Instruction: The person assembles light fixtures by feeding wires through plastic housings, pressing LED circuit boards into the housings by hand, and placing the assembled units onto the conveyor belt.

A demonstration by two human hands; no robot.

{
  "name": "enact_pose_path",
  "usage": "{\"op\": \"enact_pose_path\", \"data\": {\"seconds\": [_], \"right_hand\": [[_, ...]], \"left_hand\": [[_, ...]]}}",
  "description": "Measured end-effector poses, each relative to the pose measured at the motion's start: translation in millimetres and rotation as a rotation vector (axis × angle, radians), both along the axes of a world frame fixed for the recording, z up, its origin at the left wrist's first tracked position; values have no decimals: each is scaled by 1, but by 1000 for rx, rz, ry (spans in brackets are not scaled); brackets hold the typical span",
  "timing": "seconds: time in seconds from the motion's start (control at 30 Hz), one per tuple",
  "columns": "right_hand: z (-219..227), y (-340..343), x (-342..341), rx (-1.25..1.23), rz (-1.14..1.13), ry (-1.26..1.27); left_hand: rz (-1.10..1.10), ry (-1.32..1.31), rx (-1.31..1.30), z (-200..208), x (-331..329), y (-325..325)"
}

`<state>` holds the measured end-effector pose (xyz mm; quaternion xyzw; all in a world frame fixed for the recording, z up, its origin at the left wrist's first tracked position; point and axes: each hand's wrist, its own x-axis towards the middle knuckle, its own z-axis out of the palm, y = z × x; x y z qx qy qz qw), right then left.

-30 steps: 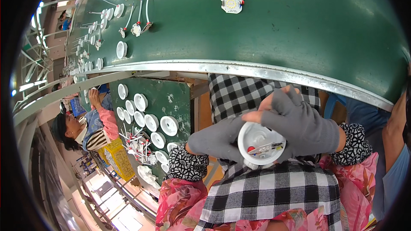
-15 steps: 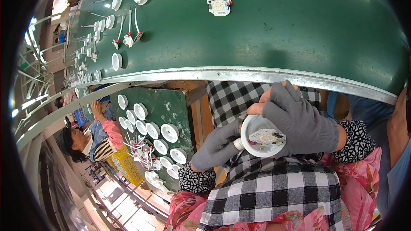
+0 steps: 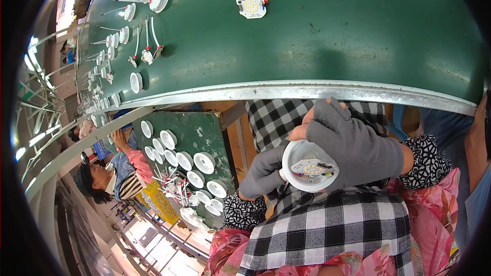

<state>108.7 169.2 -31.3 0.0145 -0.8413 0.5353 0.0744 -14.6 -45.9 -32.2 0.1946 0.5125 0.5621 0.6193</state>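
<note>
Between my hands, above my lap, is a white round lamp housing, its open side facing up. Tilted inside it lies a small LED board with yellow dots and a bit of red. My right hand, in a grey fingerless glove, wraps the housing's right side and upper rim. Closed at its left rim is my left hand, gloved the same way; its fingertips are partly hidden behind the housing. A white band or strip shows beside them. Beyond, on the green work surface, lies another LED board with a white cable.
A metal edge runs along the green surface. At its left stand several wired white housings and boards. A lower side table holds several white housings and a heap of wired boards. A co-worker sits at the left.
The housing has shifted slightly left, and the board inside sits lower and flatter. My left fingers have slid further behind the rim. Pieces on the green surface appear a little further left.
</note>
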Motion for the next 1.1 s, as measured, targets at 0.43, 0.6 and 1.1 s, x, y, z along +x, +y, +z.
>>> {"op": "enact_pose_path", "data": {"seconds": [0.43,0.6,1.1], "right_hand": [[39,34,4,107,98,-31],[40,9,-6,369,235,-123],[-26,-34,60,-277,114,-42]], "left_hand": [[-26,111,-314,26,-4,4],[-91,115,-154,34,-2,13],[-508,-3,-235,38,0,-4]]}}
